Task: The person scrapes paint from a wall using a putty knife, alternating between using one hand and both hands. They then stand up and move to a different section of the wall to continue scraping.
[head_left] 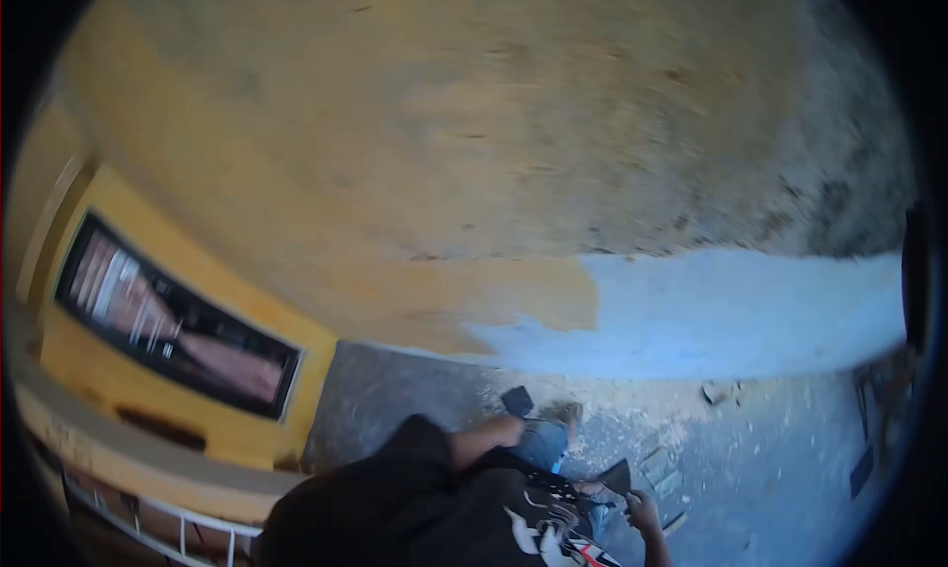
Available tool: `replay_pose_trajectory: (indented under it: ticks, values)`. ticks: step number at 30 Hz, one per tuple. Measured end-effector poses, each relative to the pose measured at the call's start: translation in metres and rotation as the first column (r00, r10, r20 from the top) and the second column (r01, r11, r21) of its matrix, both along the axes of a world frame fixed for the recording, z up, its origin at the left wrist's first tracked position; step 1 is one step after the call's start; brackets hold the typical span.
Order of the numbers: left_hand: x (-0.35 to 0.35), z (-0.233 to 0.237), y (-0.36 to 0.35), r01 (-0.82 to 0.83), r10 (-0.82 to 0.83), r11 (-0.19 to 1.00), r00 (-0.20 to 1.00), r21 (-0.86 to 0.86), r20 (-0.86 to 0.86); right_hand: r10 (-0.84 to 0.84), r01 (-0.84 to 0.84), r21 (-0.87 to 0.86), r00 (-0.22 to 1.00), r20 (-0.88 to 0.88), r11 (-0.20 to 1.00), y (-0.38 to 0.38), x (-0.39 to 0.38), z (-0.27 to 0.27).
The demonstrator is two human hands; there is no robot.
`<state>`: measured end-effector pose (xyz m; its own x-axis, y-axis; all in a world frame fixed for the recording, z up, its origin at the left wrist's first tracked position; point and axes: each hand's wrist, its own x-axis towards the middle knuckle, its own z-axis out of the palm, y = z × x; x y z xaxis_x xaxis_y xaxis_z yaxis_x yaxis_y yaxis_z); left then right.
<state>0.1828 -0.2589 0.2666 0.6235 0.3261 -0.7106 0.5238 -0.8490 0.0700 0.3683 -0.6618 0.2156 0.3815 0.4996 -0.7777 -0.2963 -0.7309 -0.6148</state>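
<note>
Wall [474,152]: rough matt plaster; worn, mottled ochre paint above, chalky pale blue band below.
Floor [780,458]: bare grey concrete, matt, gritty with loose crumbs.
Shirt [395,508]: dark matt cloth, white print.
Dark blade [617,476] in right hand [644,513]: dull, probably metal.
Frame [178,320]: dark, slightly glossy.
Railing [188,523]: white-painted bars, likely metal.

A yellow wall [444,122] is showing a pale blue band [731,315] at its foot. Rubble [657,463] is lying on the grey floor [790,488], and a dark-framed window [178,320] is sitting at the left.
</note>
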Motion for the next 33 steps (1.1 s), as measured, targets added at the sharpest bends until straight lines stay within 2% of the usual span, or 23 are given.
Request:
replay_pose_trajectory:
  ticks: [2,3,4,5,6,7,8,9,11,12,13,15,17,18,19,22,24,26,27,29,30,32,33]
  values:
    - [0.058,0.046,-0.039,0.08,-0.067,0.995,0.98,-0.064,0.188,0.073,-0.073,-0.015,0.997,0.013,0.997,-0.008,0.025,-0.011]
    - [0.091,0.022,-0.051,0.225,-0.217,0.974,0.964,-0.037,0.155,0.15,-0.15,-0.006,0.988,0.027,0.989,0.007,0.033,-0.015]
    - [0.138,-0.002,-0.075,0.259,-0.233,0.931,0.964,0.256,-0.126,0.184,-0.182,-0.036,0.98,0.071,0.983,0.001,0.044,-0.017]
    - [0.188,0.03,-0.094,0.217,-0.179,0.953,0.967,0.212,-0.184,0.157,-0.145,-0.096,0.98,0.125,0.985,-0.031,0.058,-0.022]
    - [0.221,0.048,-0.111,0.168,-0.18,0.962,0.983,0.217,0.04,0.386,-0.315,-0.249,0.86,0.334,0.916,-0.042,0.068,-0.023]
    - [0.248,0.066,-0.123,0.138,-0.15,0.988,0.966,0.071,0.211,0.299,-0.233,-0.242,0.91,0.287,0.942,-0.066,0.074,-0.02]
    - [0.274,0.098,-0.134,0.145,-0.105,0.985,0.929,-0.089,0.355,0.433,-0.378,-0.212,0.773,0.464,0.901,-0.077,0.072,0.003]
    - [0.285,0.15,-0.14,0.309,-0.206,0.922,0.901,-0.233,0.382,0.509,-0.489,-0.231,0.573,0.643,0.841,-0.086,0.068,0.036]
    - [0.268,0.21,-0.152,0.459,-0.147,0.834,0.72,-0.307,0.678,0.302,-0.241,-0.215,0.896,0.326,0.946,-0.133,0.066,0.028]
    - [0.259,0.215,-0.143,0.514,0.044,0.706,0.656,-0.488,0.754,0.159,-0.11,-0.245,0.969,0.191,0.963,-0.119,0.068,0.072]
    - [0.237,0.225,-0.138,0.577,0.244,0.538,0.591,-0.614,0.769,0.143,-0.096,-0.253,0.975,0.173,0.963,-0.122,0.058,0.095]
    - [0.178,0.248,-0.116,0.642,0.326,0.382,0.58,-0.665,0.747,0.03,-0.034,-0.132,0.999,-0.03,0.991,-0.123,0.041,0.127]
    - [0.117,0.268,-0.079,0.641,0.331,0.5,0.48,-0.583,0.812,-0.027,0.025,-0.052,0.999,-0.026,0.998,-0.097,0.027,0.181]
    - [0.09,0.28,-0.053,0.584,0.257,0.648,0.435,-0.488,0.863,-0.064,0.065,0.018,0.998,-0.025,0.998,-0.086,0.015,0.197]
    - [0.066,0.31,-0.025,0.51,0.276,0.744,0.354,-0.432,0.893,-0.16,0.153,0.198,0.987,0.018,0.968,-0.081,0.003,0.196]
    - [-0.011,0.424,0.046,0.225,-0.066,0.969,-0.171,0.104,0.983,-0.244,0.245,0.025,0.938,0.245,0.969,-0.044,-0.006,0.184]
    - [-0.064,0.5,0.06,-0.003,-0.385,0.892,-0.528,0.452,0.757,0.039,0.078,-0.23,0.885,0.465,0.97,-0.022,-0.001,0.159]
    - [-0.1,0.555,0.062,-0.114,-0.553,0.757,-0.636,0.643,0.539,0.374,-0.053,-0.522,0.76,0.531,0.851,0.006,-0.005,0.169]
    - [-0.122,0.572,0.059,-0.146,-0.594,0.711,-0.647,0.688,0.477,0.372,-0.029,-0.545,0.761,0.531,0.838,-0.005,-0.006,0.152]
    - [-0.145,0.588,0.062,-0.171,-0.626,0.686,-0.634,0.708,0.454,0.721,-0.566,-0.482,0.333,0.608,0.669,-0.03,0.004,0.094]
    - [-0.155,0.592,0.064,-0.182,-0.638,0.679,-0.627,0.712,0.448,0.707,-0.46,-0.539,0.5,0.499,0.706,-0.032,-0.003,0.085]
    - [-0.172,0.594,0.069,-0.216,-0.658,0.682,-0.599,0.698,0.457,0.691,-0.58,-0.471,0.717,0.093,0.665,-0.01,-0.015,0.117]
    - [-0.18,0.596,0.07,-0.227,-0.674,0.675,-0.577,0.702,0.462,0.509,-0.49,-0.384,0.859,-0.058,0.783,-0.014,-0.026,0.112]
